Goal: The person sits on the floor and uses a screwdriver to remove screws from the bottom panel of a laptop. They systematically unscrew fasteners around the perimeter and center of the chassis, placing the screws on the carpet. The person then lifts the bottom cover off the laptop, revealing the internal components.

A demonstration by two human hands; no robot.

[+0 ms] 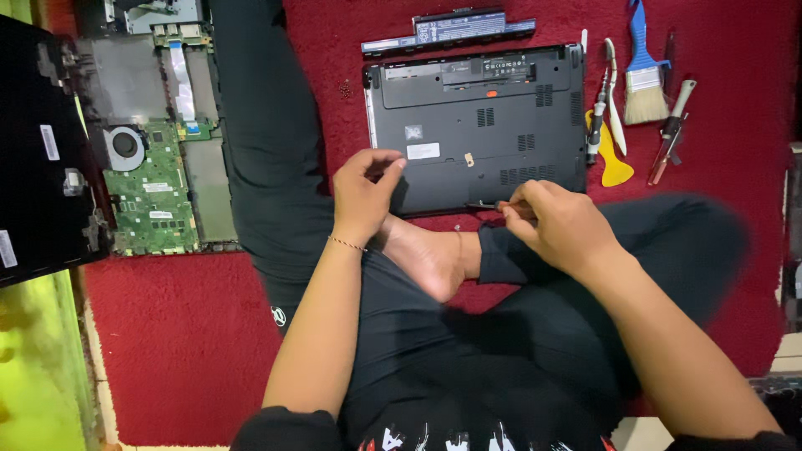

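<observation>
Black laptop (pixel 476 125), white labels underneath, touched by both hands.

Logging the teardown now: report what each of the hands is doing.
Left hand: fingers curled, resting on the near left corner of the upturned black laptop; holds nothing visible.
Right hand: closed on a screwdriver at the laptop's near edge.

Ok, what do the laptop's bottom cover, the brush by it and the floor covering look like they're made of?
Laptop bottom cover: likely matte dark grey plastic, judging by its moulded vent slots and dull sheen. Brush: blue handle looks like glossy plastic, with pale bristles, natural or synthetic I cannot tell. Floor covering: red carpet with a soft, fuzzy pile, probably a synthetic textile.
</observation>
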